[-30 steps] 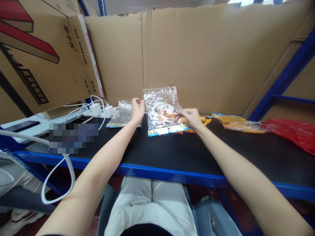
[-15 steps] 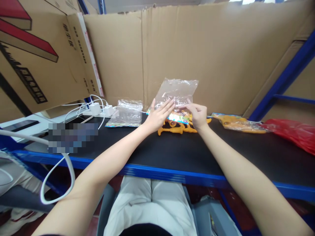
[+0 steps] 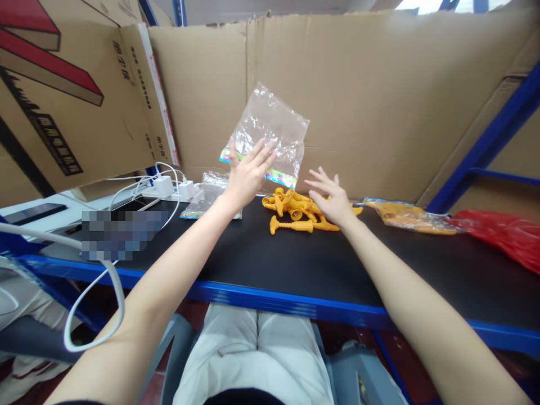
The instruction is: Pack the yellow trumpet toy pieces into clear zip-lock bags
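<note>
My left hand [image 3: 246, 177] holds a clear plastic bag [image 3: 270, 126] with a colourful printed strip up in the air in front of the cardboard wall; its fingers are stretched along the bag. A pile of yellow plastic toy pieces [image 3: 295, 211] lies bare on the black shelf top [image 3: 274, 259]. My right hand [image 3: 331, 197] hovers over the right side of the pile, fingers spread, nothing in it.
A second clear bag [image 3: 213, 194] lies left of the pile. A white power strip with chargers [image 3: 169, 188] and cables sits at the left. An orange-filled bag [image 3: 405, 214] and a red bag [image 3: 502, 233] lie to the right. The cardboard wall [image 3: 379, 101] closes the back.
The bag has been lifted off the yellow pieces and swung up and left in my left hand. My right hand let go of it and opened over the pile.
</note>
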Demonstrator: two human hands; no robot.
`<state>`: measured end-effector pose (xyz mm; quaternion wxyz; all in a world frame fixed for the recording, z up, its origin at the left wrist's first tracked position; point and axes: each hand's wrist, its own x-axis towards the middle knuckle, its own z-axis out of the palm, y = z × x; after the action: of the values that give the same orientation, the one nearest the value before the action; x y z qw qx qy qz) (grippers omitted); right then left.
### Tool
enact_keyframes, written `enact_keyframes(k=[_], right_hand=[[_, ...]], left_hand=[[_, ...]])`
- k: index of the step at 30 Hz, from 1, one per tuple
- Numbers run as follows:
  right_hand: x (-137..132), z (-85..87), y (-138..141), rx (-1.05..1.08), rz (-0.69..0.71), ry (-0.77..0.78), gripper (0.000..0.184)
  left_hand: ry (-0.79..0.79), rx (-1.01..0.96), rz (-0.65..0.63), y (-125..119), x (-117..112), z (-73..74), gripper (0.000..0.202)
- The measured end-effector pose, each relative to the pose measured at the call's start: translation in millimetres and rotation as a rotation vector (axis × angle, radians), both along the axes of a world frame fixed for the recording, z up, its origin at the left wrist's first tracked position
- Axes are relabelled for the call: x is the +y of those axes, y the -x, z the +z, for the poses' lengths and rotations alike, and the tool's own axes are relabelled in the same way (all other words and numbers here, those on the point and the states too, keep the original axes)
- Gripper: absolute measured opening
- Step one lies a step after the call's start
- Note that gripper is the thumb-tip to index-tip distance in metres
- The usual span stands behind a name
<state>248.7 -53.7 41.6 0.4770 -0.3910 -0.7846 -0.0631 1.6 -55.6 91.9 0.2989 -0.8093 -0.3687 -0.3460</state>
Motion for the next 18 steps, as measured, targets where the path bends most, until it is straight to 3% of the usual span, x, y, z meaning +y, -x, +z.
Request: enact_keyframes(k=[3, 5, 9, 13, 16, 18], right_hand=[[4, -11.5, 4, -0.201, 0.005, 0.106, 0.033], [5, -18.0, 7, -0.325, 0.003, 0.216, 0.038], [2, -25.4, 14, -0.499, -0.052, 0.387, 0.048], [0, -27.5, 16, -0.541, -0.139, 0.513, 0.056], [0, -27.3, 16, -0.546, -0.168, 0.546, 0.056], [0, -26.8, 16, -0.546, -0.171, 0.548, 0.055]], left_hand=[[0.037, 0.017, 0.078, 19, 0, 9.5, 0.066], [0.101, 0.074, 0.138, 34, 3, 7.2, 0.065], [0.327, 0.183, 0.270, 67, 11, -19.6, 0.062], [0.743, 0.321, 0.461, 93, 28, -54.4, 0.055], [0.877, 0.340, 0.492, 106, 42, -70.4, 0.051], [0.975, 0.321, 0.418, 113, 52, -75.7, 0.055]])
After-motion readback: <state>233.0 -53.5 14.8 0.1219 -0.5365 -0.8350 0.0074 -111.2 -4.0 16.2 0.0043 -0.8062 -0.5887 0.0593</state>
